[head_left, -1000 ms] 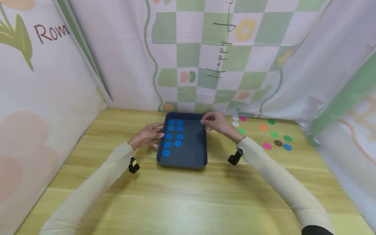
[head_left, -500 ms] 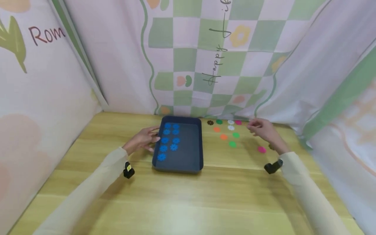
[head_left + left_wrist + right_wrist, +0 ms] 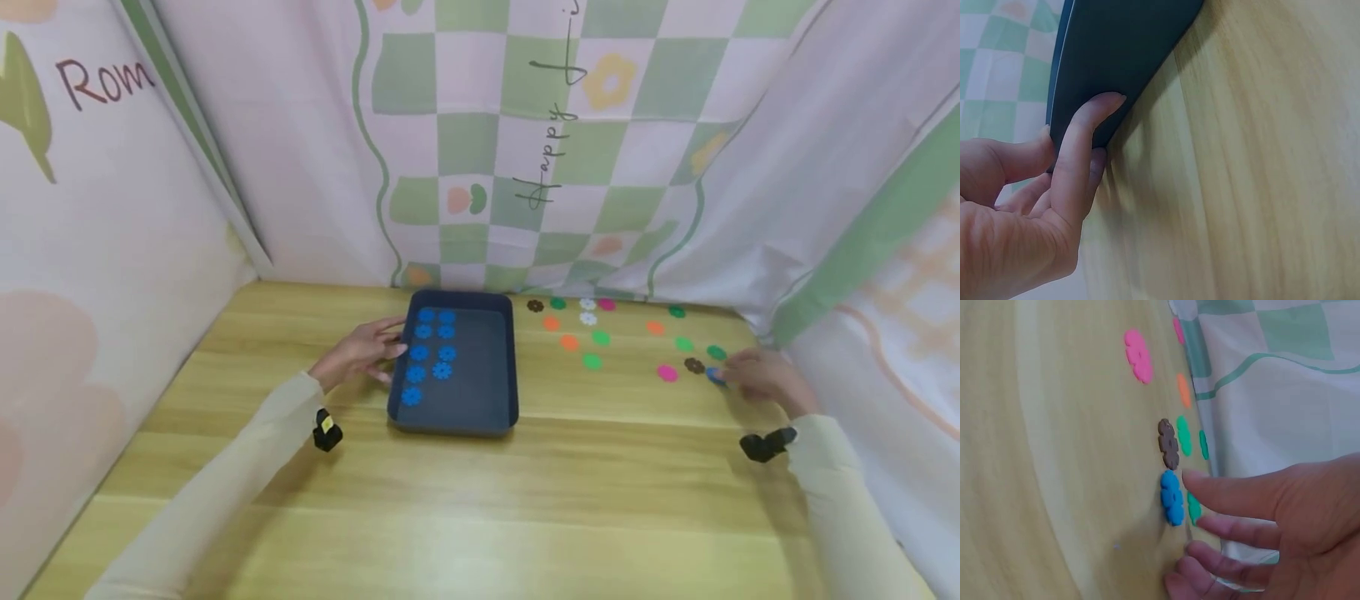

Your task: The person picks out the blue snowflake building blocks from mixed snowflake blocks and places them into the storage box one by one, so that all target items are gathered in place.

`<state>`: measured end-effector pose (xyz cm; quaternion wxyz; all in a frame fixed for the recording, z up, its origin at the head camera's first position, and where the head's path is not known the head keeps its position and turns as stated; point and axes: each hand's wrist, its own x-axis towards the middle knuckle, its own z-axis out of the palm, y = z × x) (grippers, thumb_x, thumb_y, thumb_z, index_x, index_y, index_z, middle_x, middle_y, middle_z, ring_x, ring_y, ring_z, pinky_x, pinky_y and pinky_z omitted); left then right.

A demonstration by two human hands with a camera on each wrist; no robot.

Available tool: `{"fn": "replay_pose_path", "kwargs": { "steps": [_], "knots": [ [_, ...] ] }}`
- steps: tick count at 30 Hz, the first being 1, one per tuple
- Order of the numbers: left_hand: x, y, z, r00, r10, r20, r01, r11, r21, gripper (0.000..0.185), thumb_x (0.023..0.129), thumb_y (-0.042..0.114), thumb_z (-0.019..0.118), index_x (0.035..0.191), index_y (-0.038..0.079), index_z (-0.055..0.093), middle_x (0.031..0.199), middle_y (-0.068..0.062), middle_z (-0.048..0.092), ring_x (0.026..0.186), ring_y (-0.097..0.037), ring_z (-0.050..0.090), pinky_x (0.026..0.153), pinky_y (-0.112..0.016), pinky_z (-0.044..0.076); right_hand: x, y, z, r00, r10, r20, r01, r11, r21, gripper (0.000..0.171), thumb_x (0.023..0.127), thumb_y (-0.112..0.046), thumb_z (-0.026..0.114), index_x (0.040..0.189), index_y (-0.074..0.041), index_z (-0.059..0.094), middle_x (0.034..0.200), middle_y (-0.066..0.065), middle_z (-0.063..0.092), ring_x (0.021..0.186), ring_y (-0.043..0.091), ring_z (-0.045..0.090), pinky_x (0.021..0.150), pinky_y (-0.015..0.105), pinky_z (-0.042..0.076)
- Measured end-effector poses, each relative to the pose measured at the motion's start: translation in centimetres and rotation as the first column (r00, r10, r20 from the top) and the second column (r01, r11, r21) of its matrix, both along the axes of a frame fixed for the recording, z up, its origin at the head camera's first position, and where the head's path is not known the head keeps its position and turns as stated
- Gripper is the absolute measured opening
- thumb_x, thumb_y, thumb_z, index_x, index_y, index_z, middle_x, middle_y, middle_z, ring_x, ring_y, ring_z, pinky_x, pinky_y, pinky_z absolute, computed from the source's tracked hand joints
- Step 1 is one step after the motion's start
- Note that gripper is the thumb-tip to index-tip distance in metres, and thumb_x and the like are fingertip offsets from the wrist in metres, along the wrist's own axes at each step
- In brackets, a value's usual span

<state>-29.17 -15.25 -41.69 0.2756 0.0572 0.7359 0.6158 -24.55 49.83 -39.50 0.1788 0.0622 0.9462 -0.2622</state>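
My left hand (image 3: 360, 354) rests at the left side of a dark baking tray (image 3: 487, 429), its fingers touching the rim and outer wall. In the left wrist view, the tray's outer wall (image 3: 1110, 62) shows above the bent fingers (image 3: 1072, 162). Several blue flower-shaped discs (image 3: 412, 396) lie in the left part of the tray in two columns. At the far right, my right hand (image 3: 768, 379) reaches down to a loose blue flower-shaped disc (image 3: 1172, 498) on the table. Thumb and fingers are spread apart close to that disc, with no grip on it visible.
Beside the blue disc lie a brown disc (image 3: 694, 365), a pink disc (image 3: 667, 373) and a green disc (image 3: 716, 352). Several more coloured discs, including a white one (image 3: 588, 318), are scattered right of the tray. A patterned curtain (image 3: 480, 150) hangs behind the wooden table (image 3: 465, 508).
My right hand has travelled from the tray's right edge across to the blue disc at the far right. My left hand stays against the tray, and the head view has shifted slightly.
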Motion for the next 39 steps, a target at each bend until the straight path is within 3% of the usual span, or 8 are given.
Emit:
{"fn": "replay_pose_path", "kwargs": {
  "steps": [3, 10, 19, 23, 26, 31, 35, 39],
  "knots": [
    [0.0, -0.2, 0.0, 1.0, 0.019, 0.003, -0.019, 1.0, 0.002, 0.072, 0.109, 0.005, 0.054, 0.169, 0.013, 0.016, 0.172, -0.026, 0.017, 0.152, -0.046, 0.035, 0.066, -0.03, 0.066, 0.1, -0.3, -0.4, 0.999, 0.043, -0.029, -0.044, 0.999, -0.03, 0.077, 0.105, -0.035, 0.065, 0.142, 0.025, 0.034, 0.119, 0.039, 0.062, 0.089, 0.023, 0.068, 0.081, 0.041, 0.062],
    [-0.1, 0.0, 0.0, 0.999, 0.047, 0.024, -0.047, 0.999, 0.003, 0.071, 0.108, 0.003, 0.054, 0.169, 0.013, 0.019, 0.171, -0.026, 0.019, 0.152, -0.044, 0.035, 0.073, -0.035, 0.068, 0.2, -0.1, -0.9, 0.999, 0.011, -0.032, -0.014, 0.993, -0.114, 0.047, 0.102, -0.022, 0.069, 0.118, 0.016, 0.048, 0.103, 0.016, 0.065, 0.088, 0.016, 0.063, 0.076, 0.028, 0.06],
    [0.0, 0.3, 0.2, 0.999, 0.042, 0.027, -0.042, 0.999, -0.002, 0.071, 0.108, 0.004, 0.054, 0.169, 0.015, 0.019, 0.172, -0.024, 0.02, 0.152, -0.043, 0.037, 0.065, -0.029, 0.066, 1.0, -0.2, -0.9, 0.995, -0.03, -0.097, 0.026, 0.999, -0.047, 0.045, 0.104, -0.03, 0.067, 0.11, 0.013, 0.055, 0.089, 0.01, 0.069, 0.081, 0.019, 0.065, 0.072, 0.031, 0.058],
    [0.0, 0.3, 0.2, 0.998, 0.057, 0.034, -0.058, 0.998, 0.003, 0.071, 0.108, 0.002, 0.054, 0.169, 0.014, 0.02, 0.171, -0.024, 0.021, 0.151, -0.043, 0.039, 0.064, -0.029, 0.066, 0.8, -0.7, -0.5, 0.98, -0.037, -0.194, 0.031, 0.999, -0.03, 0.042, 0.103, -0.022, 0.067, 0.111, 0.018, 0.059, 0.086, 0.011, 0.073, 0.08, 0.021, 0.066, 0.069, 0.03, 0.057],
    [-0.1, 0.2, 0.2, 0.998, 0.057, 0.029, -0.057, 0.998, 0.001, 0.07, 0.108, 0.002, 0.054, 0.169, 0.014, 0.02, 0.171, -0.025, 0.021, 0.15, -0.043, 0.039, 0.064, -0.028, 0.066, 0.4, -1.5, 0.1, 0.957, -0.026, -0.29, 0.026, 1.0, -0.001, 0.035, 0.102, -0.015, 0.067, 0.112, 0.018, 0.063, 0.083, 0.012, 0.075, 0.074, 0.015, 0.065, 0.066, 0.024, 0.053],
    [-0.2, 0.1, 0.5, 0.999, 0.044, 0.025, -0.044, 0.999, -0.015, 0.07, 0.108, 0.002, 0.053, 0.169, 0.014, 0.019, 0.171, -0.024, 0.021, 0.15, -0.043, 0.039, 0.064, -0.028, 0.066, 0.3, -5.3, 2.1, 0.939, -0.022, -0.343, -0.011, 0.996, -0.093, 0.037, 0.104, -0.019, 0.066, 0.121, 0.014, 0.062, 0.101, 0.024, 0.077, 0.075, 0.005, 0.07, 0.067, 0.018, 0.056],
    [-0.2, 0.2, 0.7, 0.998, 0.057, 0.016, -0.056, 0.998, -0.017, 0.07, 0.108, 0.002, 0.053, 0.169, 0.013, 0.02, 0.171, -0.026, 0.021, 0.15, -0.044, 0.039, 0.065, -0.03, 0.066, -0.2, -10.5, 3.9, 0.941, 0.005, -0.339, -0.082, 0.974, -0.212, 0.041, 0.105, -0.023, 0.068, 0.126, 0.011, 0.061, 0.109, 0.022, 0.077, 0.079, 0.001, 0.072, 0.072, 0.019, 0.061],
    [-0.2, 0.3, 0.5, 0.998, 0.061, 0.022, -0.061, 0.998, -0.026, 0.07, 0.108, 0.003, 0.054, 0.168, 0.012, 0.021, 0.17, -0.026, 0.023, 0.149, -0.044, 0.04, 0.068, -0.031, 0.067, -0.8, -16.1, 4.6, 0.957, 0.089, -0.276, -0.201, 0.889, -0.411, 0.04, 0.103, -0.017, 0.069, 0.128, 0.013, 0.06, 0.109, 0.016, 0.078, 0.086, 0.006, 0.075, 0.081, 0.025, 0.065]
  ]
}}
